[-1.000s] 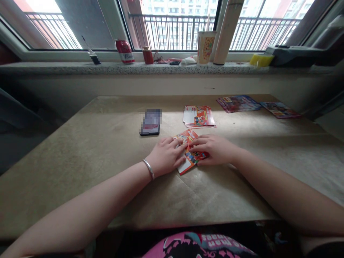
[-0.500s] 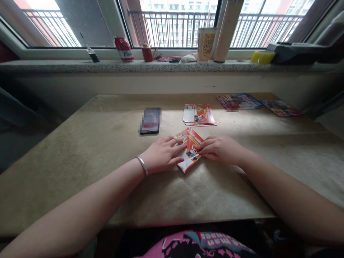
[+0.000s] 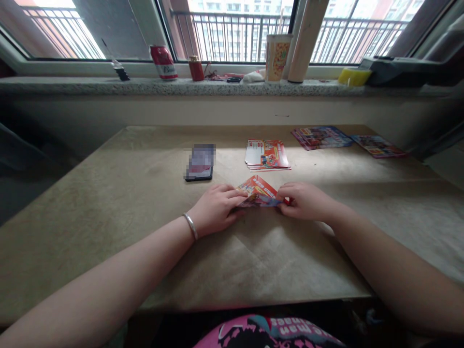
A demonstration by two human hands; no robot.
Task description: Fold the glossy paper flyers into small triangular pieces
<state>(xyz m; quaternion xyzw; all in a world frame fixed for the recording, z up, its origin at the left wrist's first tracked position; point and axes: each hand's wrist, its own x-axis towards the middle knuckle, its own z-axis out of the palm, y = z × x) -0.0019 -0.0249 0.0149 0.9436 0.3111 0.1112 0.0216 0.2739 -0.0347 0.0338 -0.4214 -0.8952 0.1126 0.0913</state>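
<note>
An orange-red printed leaflet [image 3: 258, 189] lies on the table between my hands. Its near edge is folded upward, and a bluish printed underside shows there. My left hand [image 3: 220, 205], with a silver bangle at the wrist, holds the leaflet's left side. Its fingers rest on top, while the thumb sits low at the near edge. At the right corner, my right hand [image 3: 302, 200] pinches the paper between thumb and fingers. Just beyond the leaflet is a stack of similar orange and white leaflets [image 3: 267, 154].
A phone [image 3: 200, 162] with a blurred screen lies left of the stack. Blue-purple printed sheets [image 3: 322, 137] and another pile [image 3: 379, 146] lie at the back right of the brown-covered table [image 3: 108, 193]. The windowsill holds a can [image 3: 164, 63], a cup [image 3: 278, 58] and yellow tape [image 3: 354, 77].
The leaflet's near corner has been folded up and away, hiding its white part. My right hand has shifted slightly right with the corner. My left fingers have drawn together.
</note>
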